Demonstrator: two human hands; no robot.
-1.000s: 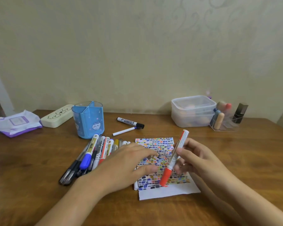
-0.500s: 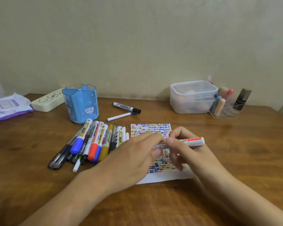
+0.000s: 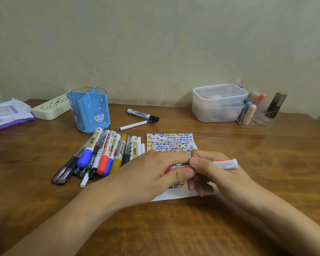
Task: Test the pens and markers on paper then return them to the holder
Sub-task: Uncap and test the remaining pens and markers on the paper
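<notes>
— So, where's the red marker [image 3: 224, 164]?
— Level above the speckled paper [image 3: 171, 141]: left hand [image 3: 151, 174] pinches its cap end, right hand [image 3: 214, 172] grips the smooth white barrel.

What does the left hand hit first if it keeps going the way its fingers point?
The right hand: the left hand points rightward along the red marker that both hold, and their fingertips already meet at its middle above the paper. Depth is hard to judge from one view.
</notes>
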